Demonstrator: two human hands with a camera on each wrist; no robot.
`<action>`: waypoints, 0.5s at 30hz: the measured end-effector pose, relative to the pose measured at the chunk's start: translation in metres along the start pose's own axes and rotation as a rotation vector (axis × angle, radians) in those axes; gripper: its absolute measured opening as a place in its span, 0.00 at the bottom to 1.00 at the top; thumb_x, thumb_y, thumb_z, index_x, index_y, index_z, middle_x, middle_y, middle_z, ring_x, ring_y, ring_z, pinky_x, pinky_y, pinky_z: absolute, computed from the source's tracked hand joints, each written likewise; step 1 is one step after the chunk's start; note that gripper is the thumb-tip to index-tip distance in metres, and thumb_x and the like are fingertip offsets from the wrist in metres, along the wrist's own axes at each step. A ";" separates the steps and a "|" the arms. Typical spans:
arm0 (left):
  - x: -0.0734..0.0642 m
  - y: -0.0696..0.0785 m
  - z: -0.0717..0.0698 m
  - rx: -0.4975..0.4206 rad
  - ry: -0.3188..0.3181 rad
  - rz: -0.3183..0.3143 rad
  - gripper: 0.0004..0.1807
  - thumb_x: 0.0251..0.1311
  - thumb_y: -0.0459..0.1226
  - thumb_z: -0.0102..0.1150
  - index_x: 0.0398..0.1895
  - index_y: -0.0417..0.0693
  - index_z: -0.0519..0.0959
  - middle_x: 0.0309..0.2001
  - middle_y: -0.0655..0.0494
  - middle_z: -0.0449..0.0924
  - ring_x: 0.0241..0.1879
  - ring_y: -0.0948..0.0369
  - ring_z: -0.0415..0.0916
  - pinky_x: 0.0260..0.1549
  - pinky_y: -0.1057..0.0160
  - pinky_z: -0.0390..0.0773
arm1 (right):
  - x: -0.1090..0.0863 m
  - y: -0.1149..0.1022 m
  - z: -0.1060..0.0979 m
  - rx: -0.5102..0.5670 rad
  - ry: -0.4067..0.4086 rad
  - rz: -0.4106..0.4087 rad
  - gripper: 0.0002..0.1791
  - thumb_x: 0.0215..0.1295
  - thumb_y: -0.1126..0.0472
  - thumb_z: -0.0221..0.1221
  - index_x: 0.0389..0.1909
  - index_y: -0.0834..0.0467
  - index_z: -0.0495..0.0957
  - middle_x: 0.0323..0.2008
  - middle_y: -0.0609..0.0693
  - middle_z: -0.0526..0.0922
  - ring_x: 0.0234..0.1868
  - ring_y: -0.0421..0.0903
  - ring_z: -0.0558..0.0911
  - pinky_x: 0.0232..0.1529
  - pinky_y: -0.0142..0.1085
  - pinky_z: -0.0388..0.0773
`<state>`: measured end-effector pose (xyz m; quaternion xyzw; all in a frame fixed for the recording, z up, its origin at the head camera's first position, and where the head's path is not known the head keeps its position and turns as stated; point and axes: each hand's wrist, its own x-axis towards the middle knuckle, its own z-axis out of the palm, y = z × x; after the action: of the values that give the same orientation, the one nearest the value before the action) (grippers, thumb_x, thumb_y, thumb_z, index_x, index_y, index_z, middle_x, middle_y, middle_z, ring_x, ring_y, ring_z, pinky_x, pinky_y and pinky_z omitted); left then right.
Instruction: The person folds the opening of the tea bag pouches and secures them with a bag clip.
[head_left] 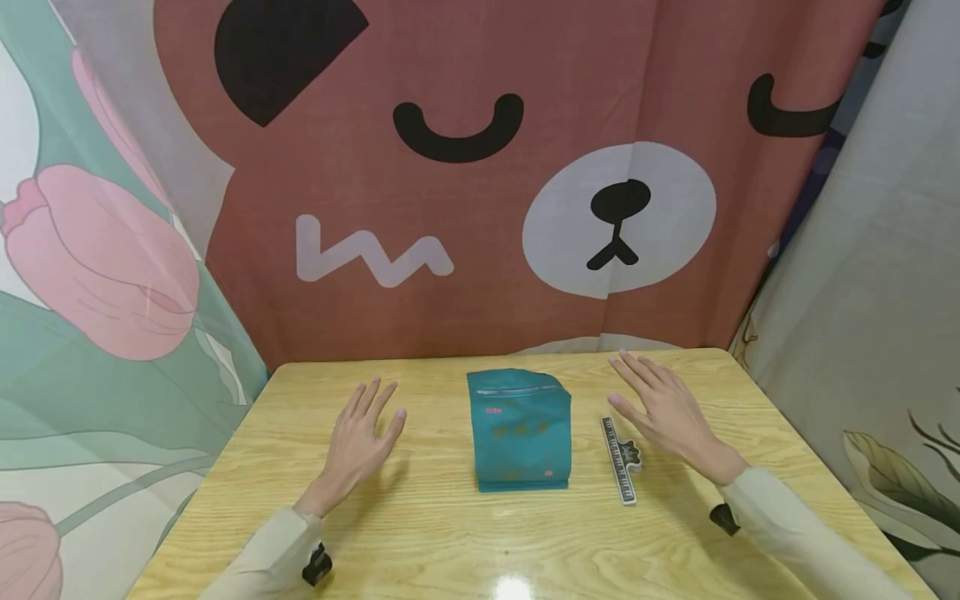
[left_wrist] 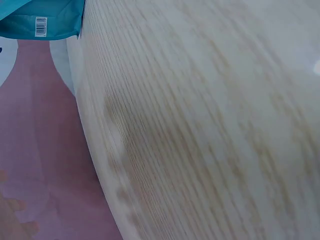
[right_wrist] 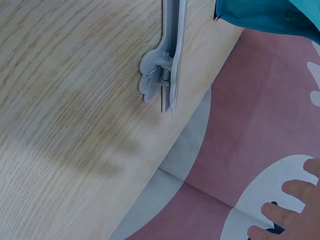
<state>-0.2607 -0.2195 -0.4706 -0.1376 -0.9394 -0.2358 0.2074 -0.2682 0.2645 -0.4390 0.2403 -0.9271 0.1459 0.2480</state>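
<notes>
A teal resealable pouch (head_left: 522, 442) stands upright on the wooden table between the two hands. To its right lies a long bag clip (head_left: 621, 462) with a black-and-white striped strip and a dark decorated grip; the right wrist view shows the clip's grey side and its spring (right_wrist: 166, 75). My left hand (head_left: 360, 446) hovers over the table left of the pouch, fingers extended and holding nothing. Just beyond the clip, my right hand (head_left: 667, 412) is held with fingers straight, also empty. Part of the pouch (left_wrist: 45, 20) shows at the top of the left wrist view.
The light wooden table (head_left: 420, 542) ends at a back edge against a hanging cloth with a brown bear face (head_left: 480, 192). Floral curtains (head_left: 112, 267) hang on the left, and another patterned cloth (head_left: 862, 317) hangs on the right. Each wrist wears a dark device (head_left: 317, 565).
</notes>
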 end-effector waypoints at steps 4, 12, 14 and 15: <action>0.001 0.001 -0.001 -0.024 0.010 0.013 0.32 0.72 0.54 0.47 0.75 0.51 0.64 0.76 0.44 0.53 0.73 0.40 0.48 0.64 0.33 0.53 | 0.000 -0.001 0.001 0.007 -0.006 0.001 0.36 0.72 0.43 0.55 0.76 0.53 0.60 0.74 0.56 0.60 0.71 0.63 0.60 0.65 0.64 0.54; 0.001 0.002 0.000 -0.048 0.006 0.023 0.32 0.72 0.54 0.47 0.75 0.52 0.63 0.76 0.45 0.53 0.73 0.41 0.49 0.63 0.33 0.55 | 0.000 -0.004 0.002 0.018 0.005 -0.027 0.36 0.72 0.43 0.55 0.75 0.55 0.61 0.73 0.58 0.61 0.70 0.64 0.61 0.64 0.62 0.56; 0.001 0.002 0.001 -0.058 0.007 0.029 0.32 0.72 0.54 0.47 0.75 0.51 0.63 0.76 0.45 0.54 0.73 0.41 0.49 0.64 0.33 0.55 | 0.000 -0.005 0.002 0.019 0.006 -0.028 0.36 0.72 0.44 0.55 0.75 0.55 0.61 0.73 0.58 0.61 0.70 0.64 0.61 0.64 0.62 0.56; 0.000 0.003 0.001 -0.063 0.009 0.031 0.32 0.72 0.54 0.47 0.75 0.51 0.63 0.76 0.45 0.54 0.73 0.40 0.50 0.64 0.33 0.55 | 0.000 -0.005 0.002 0.020 0.007 -0.030 0.36 0.72 0.44 0.55 0.75 0.55 0.61 0.73 0.58 0.61 0.70 0.64 0.61 0.64 0.62 0.56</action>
<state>-0.2603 -0.2168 -0.4701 -0.1576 -0.9284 -0.2623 0.2107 -0.2660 0.2595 -0.4396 0.2560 -0.9210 0.1526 0.2511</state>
